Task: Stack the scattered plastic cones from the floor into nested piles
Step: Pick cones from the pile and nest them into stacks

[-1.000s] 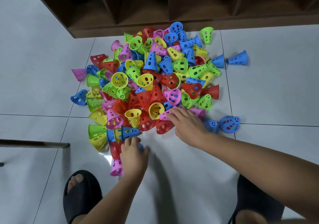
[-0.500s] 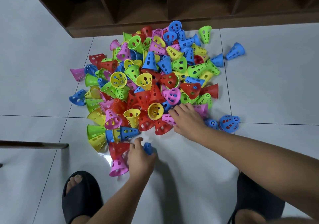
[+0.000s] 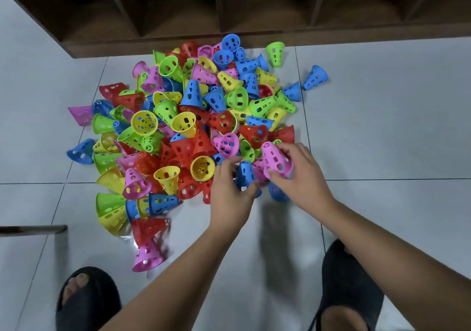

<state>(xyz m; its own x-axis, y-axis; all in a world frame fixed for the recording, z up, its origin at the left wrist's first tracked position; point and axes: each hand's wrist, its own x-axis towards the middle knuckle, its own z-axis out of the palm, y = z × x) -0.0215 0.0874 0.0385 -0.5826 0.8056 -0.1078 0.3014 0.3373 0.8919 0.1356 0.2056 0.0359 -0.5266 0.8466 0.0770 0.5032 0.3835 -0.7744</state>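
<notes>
Change since a second ago: both hands up off floor (image 3: 382, 131), each with one cone. Left hand (image 3: 230, 193) pinches blue cone (image 3: 245, 175), roughly upright. Right hand (image 3: 300, 175) grips pink cone (image 3: 276, 161), tilted, just beside blue. Judged: first nesting imminent, no pile built yet. Cone heap (image 3: 183, 124) runs to shelf unit (image 3: 356, 32) at far edge. Bare tiles at heap's near and right sides give room for stacks.

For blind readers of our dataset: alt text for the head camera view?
A person's left hand grips a blue perforated plastic cone and the right hand holds a pink perforated plastic cone, at the near edge of a heap of multicoloured plastic cones on a grey tiled floor. A dark wooden shelf unit stands behind.
</notes>
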